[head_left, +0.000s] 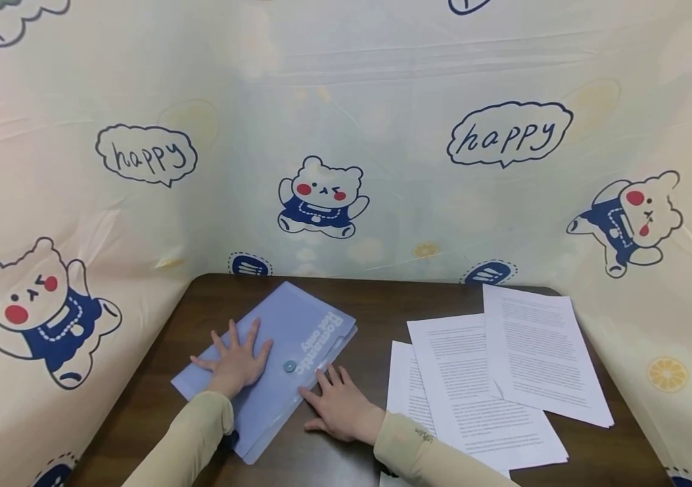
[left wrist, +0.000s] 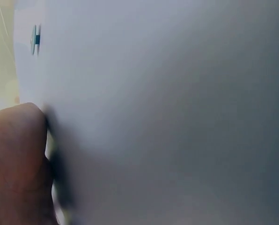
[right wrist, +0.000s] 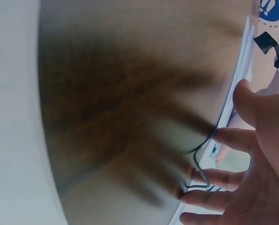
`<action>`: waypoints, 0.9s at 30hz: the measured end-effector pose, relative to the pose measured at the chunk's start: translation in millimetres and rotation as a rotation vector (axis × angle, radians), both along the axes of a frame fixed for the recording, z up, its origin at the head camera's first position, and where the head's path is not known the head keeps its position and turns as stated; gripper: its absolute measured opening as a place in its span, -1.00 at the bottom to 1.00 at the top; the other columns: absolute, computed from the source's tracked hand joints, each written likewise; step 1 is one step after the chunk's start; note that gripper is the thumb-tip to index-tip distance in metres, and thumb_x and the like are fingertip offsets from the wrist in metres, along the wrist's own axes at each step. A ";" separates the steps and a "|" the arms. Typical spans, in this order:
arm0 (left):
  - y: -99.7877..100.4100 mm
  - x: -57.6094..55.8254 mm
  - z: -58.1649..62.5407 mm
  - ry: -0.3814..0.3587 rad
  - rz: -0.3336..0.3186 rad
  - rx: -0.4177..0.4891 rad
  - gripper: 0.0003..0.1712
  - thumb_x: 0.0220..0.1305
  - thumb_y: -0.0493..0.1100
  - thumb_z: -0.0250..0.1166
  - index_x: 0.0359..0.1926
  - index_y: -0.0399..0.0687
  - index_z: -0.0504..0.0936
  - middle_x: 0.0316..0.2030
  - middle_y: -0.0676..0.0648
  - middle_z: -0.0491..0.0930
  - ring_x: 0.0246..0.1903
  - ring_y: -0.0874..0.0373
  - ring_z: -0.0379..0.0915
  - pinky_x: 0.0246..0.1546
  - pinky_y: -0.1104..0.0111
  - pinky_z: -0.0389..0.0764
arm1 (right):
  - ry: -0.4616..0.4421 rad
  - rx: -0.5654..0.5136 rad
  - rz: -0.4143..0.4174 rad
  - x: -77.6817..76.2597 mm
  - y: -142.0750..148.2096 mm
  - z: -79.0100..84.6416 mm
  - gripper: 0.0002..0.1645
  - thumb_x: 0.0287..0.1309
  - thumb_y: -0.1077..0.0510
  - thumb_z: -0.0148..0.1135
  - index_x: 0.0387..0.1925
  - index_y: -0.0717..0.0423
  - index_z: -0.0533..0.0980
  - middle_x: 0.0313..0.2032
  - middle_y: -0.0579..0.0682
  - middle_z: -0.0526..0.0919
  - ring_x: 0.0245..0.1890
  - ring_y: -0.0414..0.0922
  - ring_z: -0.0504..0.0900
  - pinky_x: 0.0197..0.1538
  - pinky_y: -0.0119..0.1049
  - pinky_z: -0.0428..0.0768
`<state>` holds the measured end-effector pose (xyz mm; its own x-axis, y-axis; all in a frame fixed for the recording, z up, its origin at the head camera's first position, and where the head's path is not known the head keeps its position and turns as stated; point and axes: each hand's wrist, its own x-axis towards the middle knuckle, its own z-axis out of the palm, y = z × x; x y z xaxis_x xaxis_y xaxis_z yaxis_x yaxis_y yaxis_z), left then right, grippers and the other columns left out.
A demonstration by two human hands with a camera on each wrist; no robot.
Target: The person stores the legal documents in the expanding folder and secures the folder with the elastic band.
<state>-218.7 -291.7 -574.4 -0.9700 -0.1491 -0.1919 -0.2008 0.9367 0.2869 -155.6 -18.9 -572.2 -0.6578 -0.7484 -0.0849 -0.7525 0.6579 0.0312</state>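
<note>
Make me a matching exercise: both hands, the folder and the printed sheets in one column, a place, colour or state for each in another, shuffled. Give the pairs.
1. Left hand
2. Right hand
3. Folder
4. Printed sheets

A. White, overlapping one another
B. Fingers spread on the blue cover
C. Blue, with pale lettering
D. At the lettered side's edge

Pairs: 1-B, 2-D, 3-C, 4-A.

Folder (head_left: 291,331) lavender-blue, lettering (head_left: 323,341) whitish, button (head_left: 289,366) blue-grey. Worktop (head_left: 382,301) dark brown, perhaps wood-grained, detail blurred. Papers (head_left: 486,392) white, lined with dark print. Sleeves (head_left: 184,439) pale yellow-beige. Backdrop (head_left: 406,182) cream to pale green, patterned with navy-clothed bears (head_left: 323,203), orange slices (head_left: 668,375).
</note>
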 end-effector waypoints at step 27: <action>59.8 23.4 20.7 -0.119 0.187 -0.070 -0.04 0.69 0.35 -0.17 0.80 -0.04 -0.19 0.65 -0.68 -0.50 0.42 -1.06 -0.53 0.14 -0.87 0.08 | 0.021 -0.006 -0.034 3.3 32.2 33.5 -0.38 0.59 -0.29 0.21 0.47 -0.15 0.60 0.49 0.20 0.59 0.55 0.10 0.54 0.57 0.07 0.53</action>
<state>-195.2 -231.9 -553.8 -0.8953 -0.3413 -0.2862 -0.4015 0.8966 0.1867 -152.3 13.3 -538.7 -0.6844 -0.7261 -0.0664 -0.7290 0.6832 0.0431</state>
